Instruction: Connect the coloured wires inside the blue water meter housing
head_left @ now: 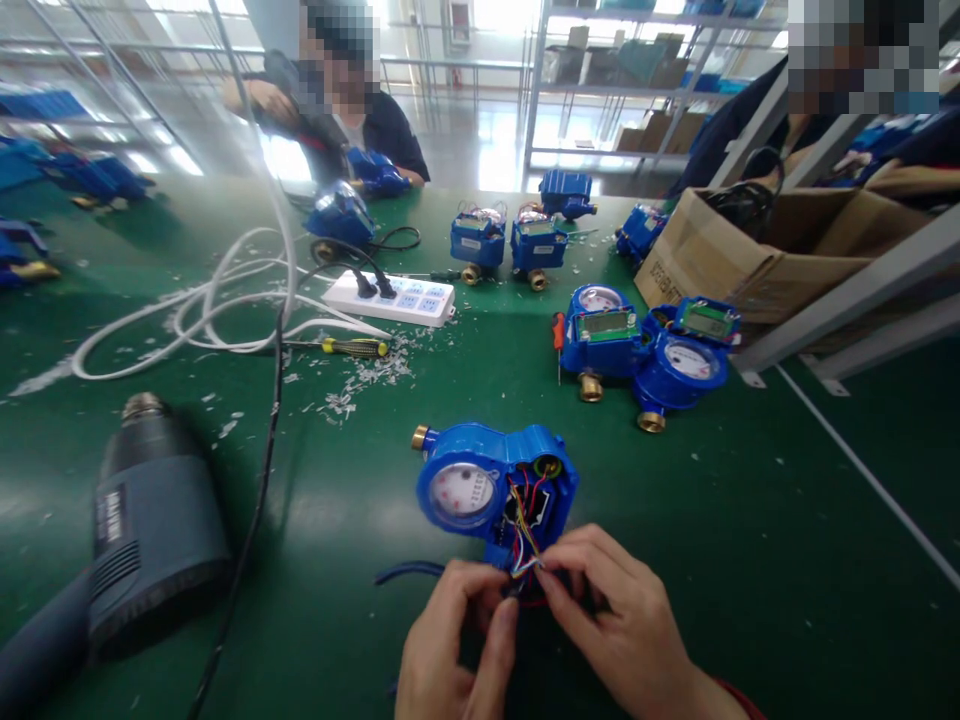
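A blue water meter [459, 492] with a white dial lies in front of me, its side housing uncovered. Thin coloured wires [523, 525] run out of that housing toward my fingers. My left hand [461, 640] is closed at the meter's near edge, thumb and forefinger pinching something dark and small, perhaps a cable end. Between the thumb and fingertips of my right hand [615, 605] are the coloured wires. A dark blue cable [409, 571] sticks out to the left, behind my left hand.
A heat gun [157, 530] lies at the left beside a hanging black cord [259, 500]. Farther back are a power strip [397, 298], a yellow screwdriver [355, 347] and white scraps [367, 378]. More meters [600, 340] stand near a cardboard box [817, 235]. A person [390, 135] sits opposite.
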`<action>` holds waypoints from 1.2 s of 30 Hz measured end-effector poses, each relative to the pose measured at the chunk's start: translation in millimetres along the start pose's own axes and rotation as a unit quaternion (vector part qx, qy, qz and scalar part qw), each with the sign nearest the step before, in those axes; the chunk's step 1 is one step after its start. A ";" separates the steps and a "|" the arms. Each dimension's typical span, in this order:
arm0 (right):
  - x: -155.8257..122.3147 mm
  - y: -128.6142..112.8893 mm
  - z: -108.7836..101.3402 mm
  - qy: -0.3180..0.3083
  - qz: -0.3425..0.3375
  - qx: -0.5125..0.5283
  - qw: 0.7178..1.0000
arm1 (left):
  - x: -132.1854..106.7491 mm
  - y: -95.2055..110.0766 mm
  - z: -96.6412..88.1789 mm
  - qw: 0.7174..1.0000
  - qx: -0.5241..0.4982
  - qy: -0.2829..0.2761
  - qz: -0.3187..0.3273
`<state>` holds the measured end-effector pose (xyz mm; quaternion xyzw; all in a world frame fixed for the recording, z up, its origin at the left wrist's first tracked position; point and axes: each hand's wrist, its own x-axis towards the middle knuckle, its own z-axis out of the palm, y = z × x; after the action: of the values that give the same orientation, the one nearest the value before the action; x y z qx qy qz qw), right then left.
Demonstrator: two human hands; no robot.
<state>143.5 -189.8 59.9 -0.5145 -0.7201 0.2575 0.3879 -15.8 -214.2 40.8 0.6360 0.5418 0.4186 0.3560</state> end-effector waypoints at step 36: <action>-24.2 2.6 32.5 -0.050 -0.042 -0.007 0.998 | 41.8 -14.4 -48.7 0.989 -0.107 -0.041 -0.089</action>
<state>122.3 -210.8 32.4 -0.4730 -0.7615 0.2608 0.3584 -63.5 -170.7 53.1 0.5598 0.5338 0.4143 0.4797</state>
